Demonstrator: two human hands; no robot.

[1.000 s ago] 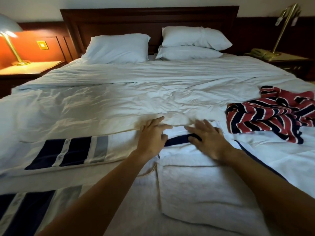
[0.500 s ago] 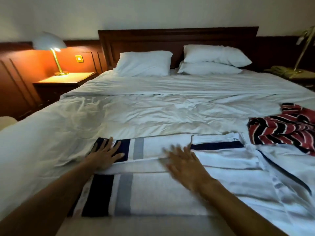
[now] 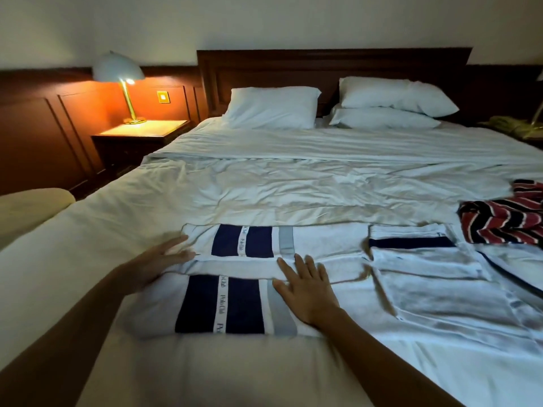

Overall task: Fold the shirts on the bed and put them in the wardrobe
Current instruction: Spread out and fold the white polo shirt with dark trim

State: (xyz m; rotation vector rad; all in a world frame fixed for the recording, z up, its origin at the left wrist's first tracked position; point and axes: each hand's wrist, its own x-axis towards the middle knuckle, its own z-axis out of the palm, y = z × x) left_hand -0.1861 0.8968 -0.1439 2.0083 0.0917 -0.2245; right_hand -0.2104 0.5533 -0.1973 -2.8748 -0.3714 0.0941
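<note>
Dark wood headboard [image 3: 332,69] behind a white bed [image 3: 293,186]; a lit lamp [image 3: 119,69] (warm orange glow) stands on the left nightstand [image 3: 141,132].

Bed [image 3: 293,183]: wht shirt [image 3: 323,245], striped shirt [image 3: 502,221], pillows [image 3: 273,108]

dim room | warm glow from bedside lamp [image 3: 119,72] at left – wide-angle bending at edges | forearms in shadow

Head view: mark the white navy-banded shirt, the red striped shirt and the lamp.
white navy-banded shirt [image 3: 224,240]: head view, upper navy band.
red striped shirt [image 3: 505,223]: head view, crumpled middle.
lamp [image 3: 117,67]: head view, shade.
</note>
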